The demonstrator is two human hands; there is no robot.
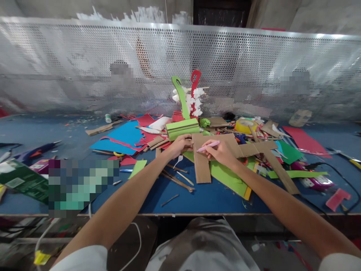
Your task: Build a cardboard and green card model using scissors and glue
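Right hand (221,152) closed round a pink pen (208,146), over a cardboard strip (202,171)

On the head camera, I see the pen's tip at the strip's upper part; I cannot tell whether it touches. My left hand (181,145) has curled fingers at the strip's left edge, and whether they pinch or only steady it, I cannot tell. Toward me, blue tabletop (183,205) runs from the strip's lower end to the front edge. Thin twigs (177,180) limit me on the left, a green sheet (229,178) on the right, and a layered green block (182,131) sits just behind my left hand. A perforated metal panel (84,56) bounds the far side.

The strip is flat, straight-edged brown board; the twigs are rough and irregular. At far left, a green box (31,184) bears a white label (15,183), too small to read.
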